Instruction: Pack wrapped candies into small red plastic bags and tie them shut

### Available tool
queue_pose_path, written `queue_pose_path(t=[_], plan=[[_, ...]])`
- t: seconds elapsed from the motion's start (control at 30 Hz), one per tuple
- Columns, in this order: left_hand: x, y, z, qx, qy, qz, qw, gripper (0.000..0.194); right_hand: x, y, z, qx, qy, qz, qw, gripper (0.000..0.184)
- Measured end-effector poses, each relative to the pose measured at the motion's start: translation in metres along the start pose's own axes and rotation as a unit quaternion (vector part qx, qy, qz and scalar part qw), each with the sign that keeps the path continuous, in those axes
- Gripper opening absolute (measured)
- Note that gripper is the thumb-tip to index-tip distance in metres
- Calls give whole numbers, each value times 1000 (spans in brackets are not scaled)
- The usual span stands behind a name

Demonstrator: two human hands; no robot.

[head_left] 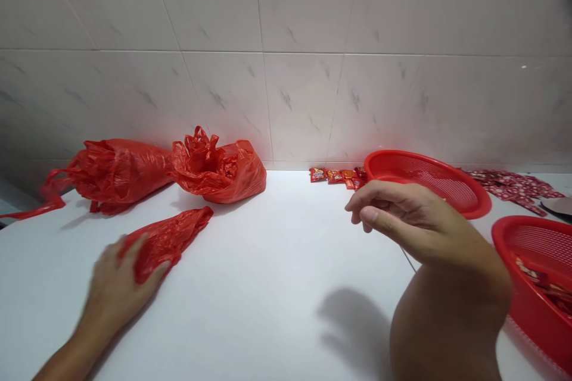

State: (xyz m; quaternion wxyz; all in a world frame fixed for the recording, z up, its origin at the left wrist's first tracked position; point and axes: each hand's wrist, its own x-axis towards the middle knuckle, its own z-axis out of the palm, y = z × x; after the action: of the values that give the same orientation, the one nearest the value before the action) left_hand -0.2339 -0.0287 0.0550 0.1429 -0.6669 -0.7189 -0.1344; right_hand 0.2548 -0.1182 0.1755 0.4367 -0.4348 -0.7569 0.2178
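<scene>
Red bag [179, 238] lies under the left hand [117, 283]

From where I stand, the bag is on the left part of the white table [277, 297], a thin, shiny, crumpled wedge of plastic. Its far end narrows to a wrinkled, rounded tip pointing away to the right, and light glints along the creases.

The left hand rests over its near end, slightly blurred. Its fingers are spread across the plastic, the thumb apart on the right side; I can't tell whether they pinch it.

The right hand [409, 214] hangs above the table, nothing visible in its grasp, fingers loosely curled and close together, thumb in front of them. Its shadow [353, 327] falls below.

Beyond the bag sit 2 bulging red bundles, the left [127, 172] lying on its side, the right [223, 175] gaping at the top. On the right stand 2 red baskets, a far [480, 202] and a near [527, 309], with small packets [335, 176] by the wall [295, 95].
</scene>
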Motion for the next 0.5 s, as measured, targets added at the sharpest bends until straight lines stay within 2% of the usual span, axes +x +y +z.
queue_pose_path(t=[0.1,0.17,0.23,0.33,0.43,0.5], plan=[[22,15,45,17,-53,32,998,29,-2,1,-1,-17,5,8,1000,20],[23,32,60,27,-40,82,995,32,-3,1,-3,-35,16,20,999,21],[13,55,65,24,-11,147,989,33,-5,1,-5,-53,29,30,998,20],[-13,99,69,-45,-11,218,975,30,-5,-1,-8,-78,35,46,995,21],[-29,146,75,-191,-34,238,952,24,7,1,-1,-84,15,69,994,22],[-26,175,80,-282,-64,211,934,21,21,13,19,-69,-8,89,994,22]])
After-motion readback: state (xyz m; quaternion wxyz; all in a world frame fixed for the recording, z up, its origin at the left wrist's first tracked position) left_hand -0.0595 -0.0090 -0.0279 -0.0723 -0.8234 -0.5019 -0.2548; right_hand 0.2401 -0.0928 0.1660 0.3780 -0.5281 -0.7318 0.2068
